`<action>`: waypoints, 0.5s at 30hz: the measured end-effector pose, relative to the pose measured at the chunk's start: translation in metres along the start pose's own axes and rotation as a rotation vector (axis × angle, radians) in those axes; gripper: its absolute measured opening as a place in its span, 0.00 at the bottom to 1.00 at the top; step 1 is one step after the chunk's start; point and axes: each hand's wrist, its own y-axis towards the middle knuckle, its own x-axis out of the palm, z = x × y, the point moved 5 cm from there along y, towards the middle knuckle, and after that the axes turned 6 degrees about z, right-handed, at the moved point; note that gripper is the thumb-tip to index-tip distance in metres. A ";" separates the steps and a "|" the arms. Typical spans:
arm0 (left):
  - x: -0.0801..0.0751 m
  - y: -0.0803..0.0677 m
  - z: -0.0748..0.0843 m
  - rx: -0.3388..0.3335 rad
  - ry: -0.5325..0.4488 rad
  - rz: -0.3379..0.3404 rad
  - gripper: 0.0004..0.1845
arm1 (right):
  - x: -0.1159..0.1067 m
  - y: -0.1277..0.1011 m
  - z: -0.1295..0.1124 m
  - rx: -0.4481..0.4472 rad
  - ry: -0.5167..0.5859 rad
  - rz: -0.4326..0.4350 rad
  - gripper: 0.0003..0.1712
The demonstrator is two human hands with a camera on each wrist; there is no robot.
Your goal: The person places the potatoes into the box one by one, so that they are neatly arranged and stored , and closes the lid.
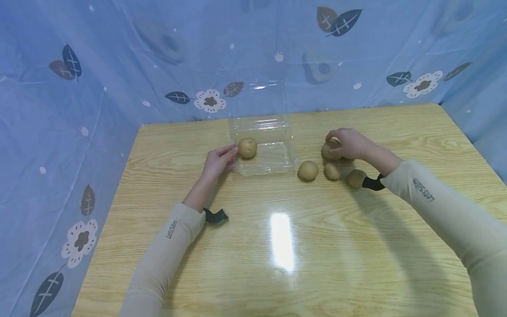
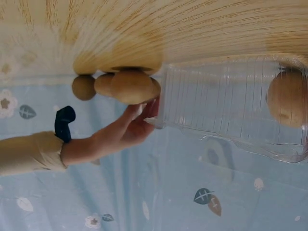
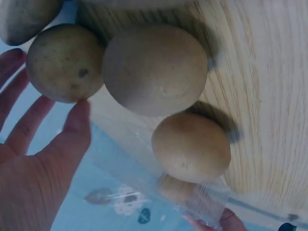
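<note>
A clear plastic clamshell box (image 1: 277,160) stands open at the table's middle back, with one potato (image 1: 247,148) inside at its left end. My left hand (image 1: 234,156) pinches the box's left rim beside that potato. In the left wrist view the box (image 2: 226,101) and its potato (image 2: 287,98) fill the right side. My right hand (image 1: 330,138) curls over a potato (image 1: 332,152) to the right of the box. In the right wrist view my thumb (image 3: 77,120) touches this potato (image 3: 65,62).
Three more potatoes lie on the wooden table (image 1: 277,264) near my right hand: one (image 1: 307,171) closest to the box, a small one (image 1: 332,171) and one (image 1: 356,178) by my wrist. Blue flowered sheeting (image 1: 59,132) walls the table at the back and both sides.
</note>
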 end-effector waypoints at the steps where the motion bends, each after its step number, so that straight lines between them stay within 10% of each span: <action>1: 0.000 0.000 0.000 -0.004 -0.001 0.000 0.23 | 0.001 0.001 0.000 -0.001 -0.003 -0.009 0.21; 15: 0.000 0.000 -0.001 -0.039 -0.016 0.021 0.23 | 0.005 0.006 -0.006 -0.042 -0.017 -0.060 0.22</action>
